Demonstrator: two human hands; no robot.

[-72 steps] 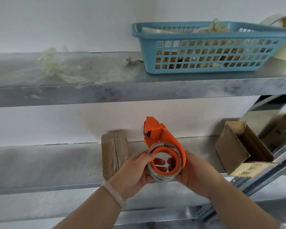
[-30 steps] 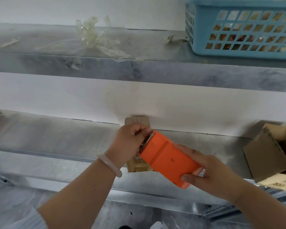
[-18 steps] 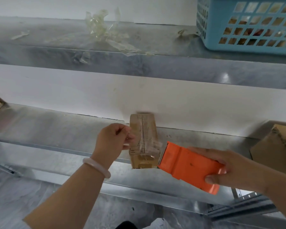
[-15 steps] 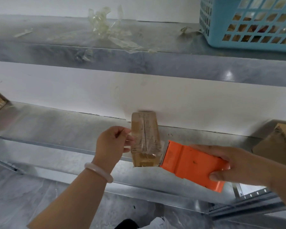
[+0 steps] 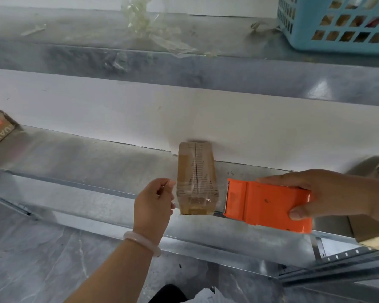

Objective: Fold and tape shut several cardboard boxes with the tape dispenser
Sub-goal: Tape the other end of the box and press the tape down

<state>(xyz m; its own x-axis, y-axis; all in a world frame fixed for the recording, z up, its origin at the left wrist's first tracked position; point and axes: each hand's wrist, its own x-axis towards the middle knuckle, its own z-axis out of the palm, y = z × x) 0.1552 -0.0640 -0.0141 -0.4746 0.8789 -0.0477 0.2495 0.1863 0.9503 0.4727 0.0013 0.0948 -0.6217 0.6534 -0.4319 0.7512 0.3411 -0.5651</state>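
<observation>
Tape dispenser [image 5: 267,206] moved right; basket [image 5: 337,45] filled.

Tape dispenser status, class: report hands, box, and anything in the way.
Right hand grips tape dispenser. Left hand pinches clear tape, stretched before small box on shelf. Nothing blocks it.

Small brown cardboard box [image 5: 196,169], frame centre: closed, on lower shelf [image 5: 96,167], far end at wall. Clear tape strip [image 5: 197,192] spans its near end. Orange tape dispenser [image 5: 268,206] just right, mouth facing box.
</observation>
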